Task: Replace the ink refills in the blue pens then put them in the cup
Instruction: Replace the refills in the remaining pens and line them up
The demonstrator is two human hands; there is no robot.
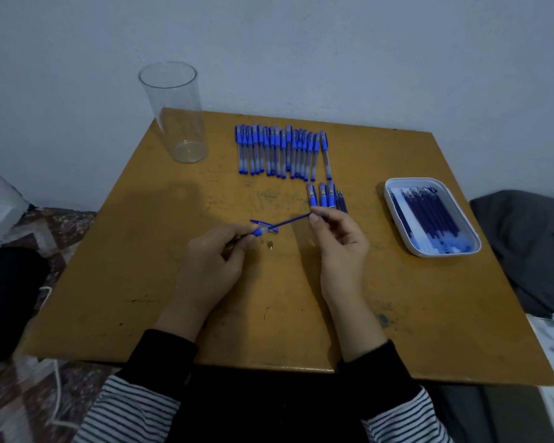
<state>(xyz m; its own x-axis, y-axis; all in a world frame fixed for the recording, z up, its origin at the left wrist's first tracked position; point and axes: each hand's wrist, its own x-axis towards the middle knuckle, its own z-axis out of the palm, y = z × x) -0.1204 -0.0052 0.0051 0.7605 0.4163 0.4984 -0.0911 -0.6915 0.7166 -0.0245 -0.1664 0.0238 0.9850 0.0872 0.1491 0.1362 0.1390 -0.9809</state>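
Note:
My left hand (216, 260) grips a blue pen barrel (258, 232) at the table's middle. My right hand (339, 244) pinches the far end of a thin blue ink refill (288, 222) that sticks out of that barrel. A blue pen cap (263, 224) lies on the table just behind the barrel. A small metal pen tip (270, 245) lies between my hands. A row of several capped blue pens (279, 151) lies at the back. A clear plastic cup (176, 113) stands upright at the back left with nothing in it.
A white tray (397, 215) with several blue refills (429, 212) sits at the right. Three blue pens (322, 195) and a few loose refills (342, 201) lie behind my right hand. The wooden table (141, 282) stands against a pale wall. A dark cushion (531, 244) lies at the far right.

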